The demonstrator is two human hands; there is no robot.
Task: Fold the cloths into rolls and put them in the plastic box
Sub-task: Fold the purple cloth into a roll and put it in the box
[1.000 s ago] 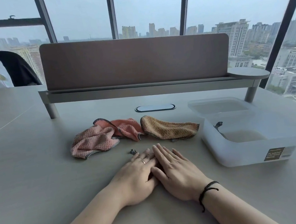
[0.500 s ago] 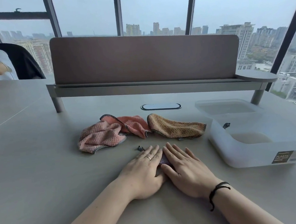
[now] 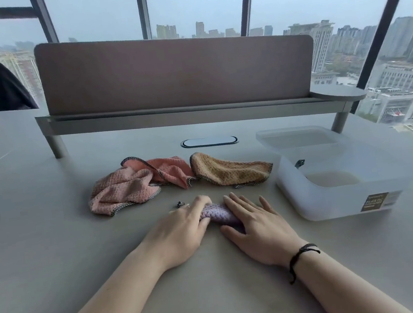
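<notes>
On the table [image 3: 57, 248], head view: lilac cloth [image 3: 215, 214] part-rolled between my two hands

Item one, the lilac cloth, now shows as a bunched roll between the hands; a second ago both palms lay flat and close together over it and hid nearly all of it. My left hand [image 3: 180, 231] has its fingers curled over the roll's left end, gripping it; my right hand [image 3: 256, 225] lies flat with straight fingers pressing the right part. I judge the first roll is forming, not yet boxed. Items two to four, pink cloth [image 3: 122, 190], salmon cloth [image 3: 170, 171] and tan cloth [image 3: 230, 173], lie unrolled just beyond, unmoved. Plastic box [image 3: 340, 201] stands open at right, well apart from the hands; the camera has tipped slightly since
</notes>
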